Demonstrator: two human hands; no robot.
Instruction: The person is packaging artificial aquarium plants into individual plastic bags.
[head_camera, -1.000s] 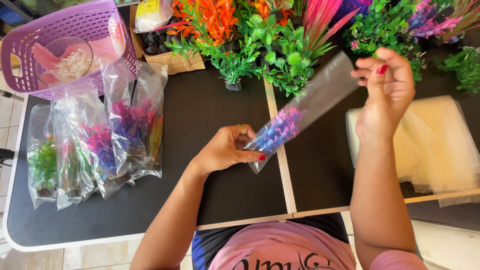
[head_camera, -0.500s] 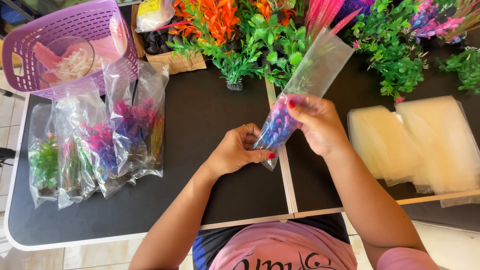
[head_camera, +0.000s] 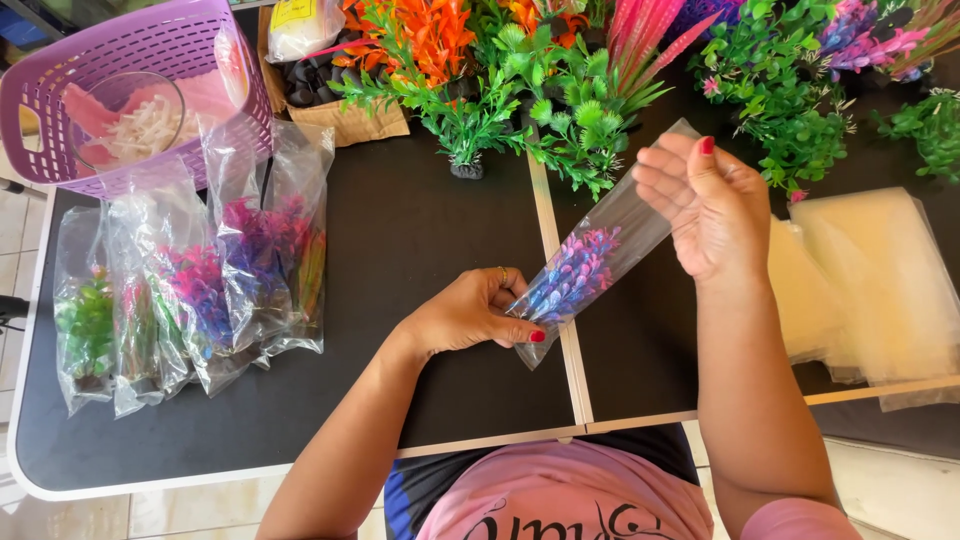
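Two hands grip clear bag (head_camera: 610, 245) holding purple-blue plant (head_camera: 572, 278): left hand (head_camera: 470, 315) fingers pinch bottom, right hand (head_camera: 705, 205) fingers top.

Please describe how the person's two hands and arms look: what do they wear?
Both forearms are bare. The left hand wears a gold-coloured ring and has a red-painted thumbnail. The right hand also shows a red nail. A pink sleeve edge shows at the right upper arm.

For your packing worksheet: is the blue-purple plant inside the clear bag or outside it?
Inside: the plant sits in the lower part of the clear bag, held between the left hand and right hand.
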